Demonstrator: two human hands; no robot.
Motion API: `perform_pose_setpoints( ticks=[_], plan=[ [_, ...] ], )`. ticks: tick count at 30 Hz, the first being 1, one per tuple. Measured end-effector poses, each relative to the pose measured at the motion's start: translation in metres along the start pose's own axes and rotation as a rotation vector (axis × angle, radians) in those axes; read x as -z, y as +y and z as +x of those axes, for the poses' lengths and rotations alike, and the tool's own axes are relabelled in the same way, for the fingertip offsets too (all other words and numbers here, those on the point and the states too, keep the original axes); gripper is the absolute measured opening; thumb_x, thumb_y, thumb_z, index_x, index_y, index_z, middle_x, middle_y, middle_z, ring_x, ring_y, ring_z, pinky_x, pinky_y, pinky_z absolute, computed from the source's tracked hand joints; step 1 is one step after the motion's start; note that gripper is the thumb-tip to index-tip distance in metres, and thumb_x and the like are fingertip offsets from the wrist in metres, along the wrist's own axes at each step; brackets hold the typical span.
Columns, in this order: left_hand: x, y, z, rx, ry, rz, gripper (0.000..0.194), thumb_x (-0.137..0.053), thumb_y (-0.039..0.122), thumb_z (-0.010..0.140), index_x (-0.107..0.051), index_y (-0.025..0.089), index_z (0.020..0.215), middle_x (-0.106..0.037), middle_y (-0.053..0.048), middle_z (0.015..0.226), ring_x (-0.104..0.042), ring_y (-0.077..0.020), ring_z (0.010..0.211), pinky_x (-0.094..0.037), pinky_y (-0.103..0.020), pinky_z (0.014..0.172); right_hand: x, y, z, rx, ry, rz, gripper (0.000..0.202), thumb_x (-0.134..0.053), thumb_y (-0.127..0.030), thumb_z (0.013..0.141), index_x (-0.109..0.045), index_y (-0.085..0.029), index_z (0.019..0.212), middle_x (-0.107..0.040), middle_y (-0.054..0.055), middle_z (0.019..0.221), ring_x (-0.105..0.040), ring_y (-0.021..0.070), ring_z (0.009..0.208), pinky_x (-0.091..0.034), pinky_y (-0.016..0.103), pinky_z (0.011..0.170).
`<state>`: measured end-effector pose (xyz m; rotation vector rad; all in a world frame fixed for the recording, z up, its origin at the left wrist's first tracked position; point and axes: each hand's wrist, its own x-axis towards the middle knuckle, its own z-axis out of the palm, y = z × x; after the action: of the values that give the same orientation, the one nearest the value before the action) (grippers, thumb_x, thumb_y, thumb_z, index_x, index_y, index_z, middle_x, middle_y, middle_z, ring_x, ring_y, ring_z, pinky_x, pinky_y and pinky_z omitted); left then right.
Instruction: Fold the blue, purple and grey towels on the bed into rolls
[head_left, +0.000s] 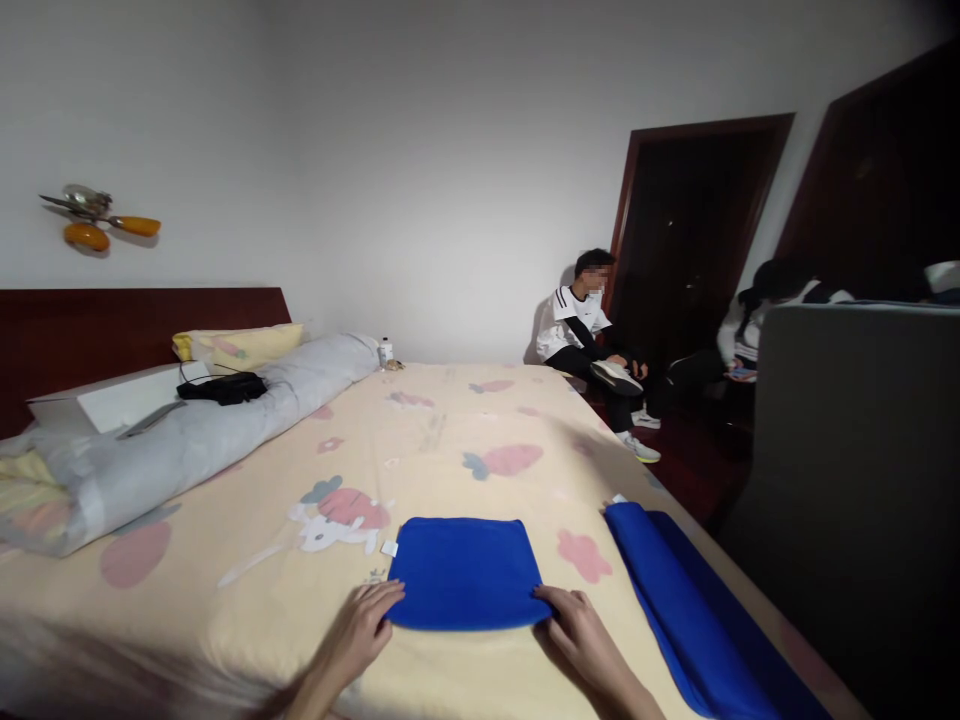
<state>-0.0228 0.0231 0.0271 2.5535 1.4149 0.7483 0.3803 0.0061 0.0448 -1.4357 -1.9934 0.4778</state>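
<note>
The left hand (365, 622) and the right hand (579, 626) are lying flat with fingers spread, each pressing a near corner of the folded blue cloth (463, 572), gripping nothing. The cloth is resting on the bed (465, 420) near its front edge. A second blue cloth (697, 610) is stretching along the bed's right side. Two people are sitting by a dark door (690, 230).

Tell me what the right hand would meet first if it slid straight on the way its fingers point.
The right hand points up-left, fingers already touching the folded blue cloth, so it would likely push into that cloth's near right corner first.
</note>
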Motion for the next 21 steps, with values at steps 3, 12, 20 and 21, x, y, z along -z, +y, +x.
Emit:
perform_pose_setpoints(
  ticks=[3, 12, 20, 21],
  plan=[
    [0.001, -0.003, 0.015, 0.195, 0.061, -0.203, 0.044, -0.047, 0.014, 0.077, -0.069, 0.025, 0.113, -0.073, -0.003, 0.108, -0.066, -0.0211, 0.101, -0.051, -0.034, 0.092, 0.001, 0.002, 0.015, -0.056, 0.021, 0.222, 0.035, -0.044, -0.033, 0.084, -0.067, -0.017, 0.104, -0.073, 0.008, 0.100, -0.064, 0.0249, 0.094, -0.048, 0.036, 0.085],
    [-0.013, -0.013, 0.085, 0.540, 0.129, -0.182, 0.040, -0.044, 0.009, 0.081, -0.058, 0.017, 0.117, -0.069, -0.003, 0.092, -0.065, -0.0167, 0.085, -0.049, -0.026, 0.079, -0.017, 0.031, 0.078, -0.110, 0.170, 0.050, 0.039, -0.039, -0.033, 0.085, -0.060, -0.015, 0.113, -0.071, 0.010, 0.093, -0.066, 0.0235, 0.084, -0.050, 0.033, 0.075],
    [-0.038, 0.024, 0.089, 0.313, 0.134, 0.172, 0.058, -0.037, 0.009, 0.086, -0.044, 0.023, 0.142, -0.050, -0.008, 0.145, -0.043, -0.0235, 0.133, -0.033, -0.039, 0.109, -0.052, 0.004, 0.078, -0.068, 0.268, -0.234, 0.045, -0.036, -0.022, 0.088, -0.059, -0.018, 0.126, -0.059, 0.015, 0.130, -0.053, 0.0283, 0.122, -0.036, 0.044, 0.105],
    [-0.043, 0.035, 0.091, 0.203, 0.083, 0.187, 0.061, -0.037, 0.011, 0.087, -0.038, 0.024, 0.147, -0.043, -0.007, 0.151, -0.038, -0.0226, 0.138, -0.031, -0.039, 0.112, -0.060, -0.005, 0.078, 0.009, 0.215, -0.258, 0.047, -0.036, -0.023, 0.090, -0.055, -0.020, 0.133, -0.055, 0.013, 0.138, -0.049, 0.0271, 0.128, -0.035, 0.044, 0.108]
  ],
)
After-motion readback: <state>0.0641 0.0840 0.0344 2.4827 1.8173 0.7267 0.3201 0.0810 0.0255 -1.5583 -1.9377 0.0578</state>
